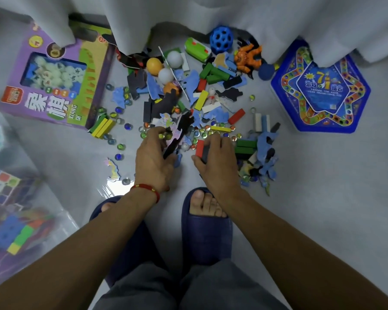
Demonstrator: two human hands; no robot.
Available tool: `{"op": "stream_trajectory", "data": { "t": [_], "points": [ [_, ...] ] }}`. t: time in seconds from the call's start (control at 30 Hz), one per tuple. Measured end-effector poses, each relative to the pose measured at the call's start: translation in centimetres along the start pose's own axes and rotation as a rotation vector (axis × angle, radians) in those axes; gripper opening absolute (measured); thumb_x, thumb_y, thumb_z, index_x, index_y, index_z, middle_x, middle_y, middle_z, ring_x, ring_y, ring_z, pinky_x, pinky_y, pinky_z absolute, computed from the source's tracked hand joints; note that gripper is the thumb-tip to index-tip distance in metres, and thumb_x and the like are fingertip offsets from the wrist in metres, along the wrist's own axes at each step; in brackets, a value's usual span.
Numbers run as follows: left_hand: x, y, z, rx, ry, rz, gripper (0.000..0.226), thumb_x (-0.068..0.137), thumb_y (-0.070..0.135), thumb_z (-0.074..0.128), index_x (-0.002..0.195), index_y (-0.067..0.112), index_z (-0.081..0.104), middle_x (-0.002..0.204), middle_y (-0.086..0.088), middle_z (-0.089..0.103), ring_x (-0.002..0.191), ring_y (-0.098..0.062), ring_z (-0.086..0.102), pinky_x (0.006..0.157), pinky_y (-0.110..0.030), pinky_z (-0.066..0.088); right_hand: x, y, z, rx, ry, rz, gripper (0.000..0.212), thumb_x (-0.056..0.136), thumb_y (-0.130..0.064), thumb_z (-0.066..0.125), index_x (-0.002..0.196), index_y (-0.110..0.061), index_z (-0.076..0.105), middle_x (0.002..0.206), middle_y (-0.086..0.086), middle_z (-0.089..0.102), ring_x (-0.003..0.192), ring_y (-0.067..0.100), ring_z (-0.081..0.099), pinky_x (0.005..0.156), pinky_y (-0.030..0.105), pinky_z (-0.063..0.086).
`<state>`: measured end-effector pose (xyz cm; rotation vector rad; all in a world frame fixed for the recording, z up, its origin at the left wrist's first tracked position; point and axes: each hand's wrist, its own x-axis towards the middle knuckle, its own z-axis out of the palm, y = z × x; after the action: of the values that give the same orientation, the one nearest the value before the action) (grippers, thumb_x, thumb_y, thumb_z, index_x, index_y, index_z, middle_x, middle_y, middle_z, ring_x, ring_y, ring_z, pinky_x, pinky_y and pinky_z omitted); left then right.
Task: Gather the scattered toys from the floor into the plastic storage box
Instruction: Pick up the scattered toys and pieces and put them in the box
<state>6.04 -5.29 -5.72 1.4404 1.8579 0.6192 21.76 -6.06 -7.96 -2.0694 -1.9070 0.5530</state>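
My left hand point(154, 156) pinches a few flat foam puzzle pieces point(176, 136) at the near edge of the toy pile on the grey floor point(323, 198). My right hand point(217, 159) grips a red wooden block point(199, 147) together with a dark block. Glass marbles point(208, 130), coloured blocks and three ping-pong balls point(166, 74) lie scattered beyond my fingers. The clear plastic storage box point(16, 209) sits at my far left, well apart from the pile, with blocks already inside. A purple game box point(54, 86) lies behind it.
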Motion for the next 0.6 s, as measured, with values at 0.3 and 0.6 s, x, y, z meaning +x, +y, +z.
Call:
{"op": "stream_trajectory", "data": {
  "t": [0.3, 0.6],
  "points": [
    [-0.2, 0.5, -0.9, -0.076, 0.068, -0.097, 0.040, 0.082, 0.016, 0.076, 0.120, 0.018, 0.063, 0.091, 0.006, 0.061, 0.076, -0.006, 0.056, 0.070, -0.014, 0.046, -0.6, -0.6, 0.9, -0.017, 0.069, -0.087, 0.042, 0.073, -0.011, 0.085, 0.103, -0.003, 0.056, 0.102, 0.018, 0.052, 0.089, 0.032, 0.056, 0.072, 0.042, 0.055],
    [0.6, 0.1, -0.7, -0.157, -0.001, -0.231, 0.024, 0.085, 0.020, 0.072, 0.108, 0.015, 0.072, 0.094, 0.001, 0.072, 0.082, -0.013, 0.067, 0.081, -0.035, 0.058, -0.7, -0.4, -3.0, 0.594, 0.105, 0.351, 0.030, 0.091, -0.017, 0.070, 0.117, -0.016, 0.057, 0.108, -0.003, 0.057, 0.089, 0.000, 0.059, 0.071, 0.008, 0.044]
  ]
}}
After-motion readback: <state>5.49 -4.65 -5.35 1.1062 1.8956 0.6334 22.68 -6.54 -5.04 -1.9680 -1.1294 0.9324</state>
